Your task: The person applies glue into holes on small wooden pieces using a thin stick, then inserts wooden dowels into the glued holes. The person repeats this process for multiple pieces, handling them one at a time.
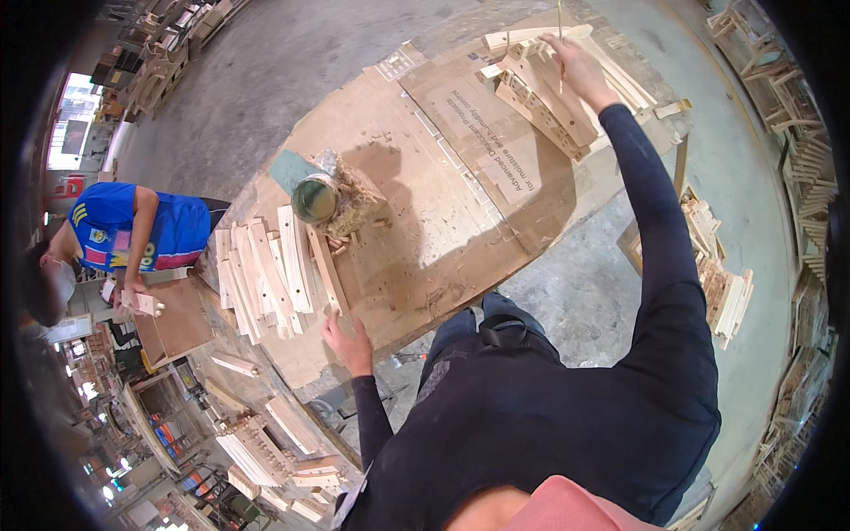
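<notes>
The right hand (577, 66) reaches far out, its fingers closed around a thin pale stick (560, 19) that stands upright above a slotted wooden frame (542, 99) lying directly under the hand at the table's far end. Pale flat slats (620, 75) lie just beyond the frame, near the edge. The left hand (347, 343), close to the body, rests flat and open at the near edge of the cardboard-covered table (460, 212), its fingertips at the end of a narrow slat (326, 270). Just past it lies a fan of smooth light slats (261, 279), then a round green tin (313, 199). Between the hands, the worn brown cardboard is bare. A person in blue (133, 230) works beyond the left hand.
</notes>
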The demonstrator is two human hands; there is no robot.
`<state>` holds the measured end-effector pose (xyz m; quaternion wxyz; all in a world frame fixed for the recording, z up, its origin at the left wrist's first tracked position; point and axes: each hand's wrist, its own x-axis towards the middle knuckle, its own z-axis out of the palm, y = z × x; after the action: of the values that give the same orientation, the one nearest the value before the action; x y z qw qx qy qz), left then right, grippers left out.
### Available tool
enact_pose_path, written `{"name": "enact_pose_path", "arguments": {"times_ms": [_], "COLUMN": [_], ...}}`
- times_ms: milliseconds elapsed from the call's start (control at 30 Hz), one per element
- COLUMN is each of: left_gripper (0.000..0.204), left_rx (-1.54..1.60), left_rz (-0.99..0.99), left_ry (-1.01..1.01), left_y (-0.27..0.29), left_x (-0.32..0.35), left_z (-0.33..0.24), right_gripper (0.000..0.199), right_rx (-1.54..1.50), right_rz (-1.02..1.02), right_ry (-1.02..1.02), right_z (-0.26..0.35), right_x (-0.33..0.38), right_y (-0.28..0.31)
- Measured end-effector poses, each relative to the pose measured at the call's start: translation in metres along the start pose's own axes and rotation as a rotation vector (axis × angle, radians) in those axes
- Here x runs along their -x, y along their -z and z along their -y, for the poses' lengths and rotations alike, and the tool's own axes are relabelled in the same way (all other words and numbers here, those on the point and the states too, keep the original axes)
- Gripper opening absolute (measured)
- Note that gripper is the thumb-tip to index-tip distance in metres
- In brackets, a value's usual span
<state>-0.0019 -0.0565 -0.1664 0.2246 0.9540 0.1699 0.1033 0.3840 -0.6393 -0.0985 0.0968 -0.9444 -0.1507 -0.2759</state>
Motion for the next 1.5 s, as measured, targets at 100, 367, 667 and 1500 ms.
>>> {"name": "enact_pose_path", "arguments": {"times_ms": [100, 367, 667, 1500], "left_gripper": [0.039, 0.03, 0.028, 0.031], "left_rx": [-0.007, -0.013, -0.026, 0.175], "left_rz": [0.014, 0.092, 0.248, 0.055], "left_ry": [0.063, 0.268, 0.151, 0.066], "left_y": [0.001, 0.008, -0.014, -0.016], "left_x": [0.032, 0.082, 0.057, 0.054], "left_z": [0.002, 0.02, 0.019, -0.003], "right_gripper": [0.041, 0.026, 0.051, 0.069], "right_rx": [0.145, -0.092, 0.148, 0.293], "right_rz": [0.091, 0.358, 0.219, 0.254], "right_ry": [0.088, 0.069, -0.258, -0.228], "right_z": [-0.05, -0.056, 0.023, 0.093], "right_x": [-0.016, -0.038, 0.017, 0.049], "right_y": [-0.041, -0.05, -0.044, -0.041]}}
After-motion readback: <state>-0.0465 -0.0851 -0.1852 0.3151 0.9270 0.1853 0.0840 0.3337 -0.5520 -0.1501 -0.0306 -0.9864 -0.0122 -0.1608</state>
